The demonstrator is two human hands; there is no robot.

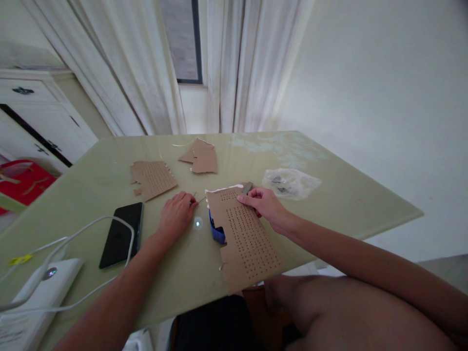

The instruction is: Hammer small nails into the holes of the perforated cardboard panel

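A perforated sheet of brown cardboard [248, 234], with rows of small holes and a torn white top edge, lies over the table's front edge. My right hand [268, 207] pinches its upper right edge, thumb on top and the other fingers partly hidden. Beside that thumb is a small grey piece [247, 187]; whether it is held, I cannot tell. From under the sheet's left side shows a blue roll or band [218, 235]. My left hand [178, 212] rests on the table left of the sheet, its fingers closed on a thin wire-like piece [201, 199] pointing toward the cardboard.
Another perforated cardboard piece [155, 179] and plain cardboard scraps [204, 158] lie farther back. A clear plastic bag [291, 184] with dark bits sits to the right. At left are a phone [122, 236], a white power strip [60, 282] and a looping white cable [93, 223].
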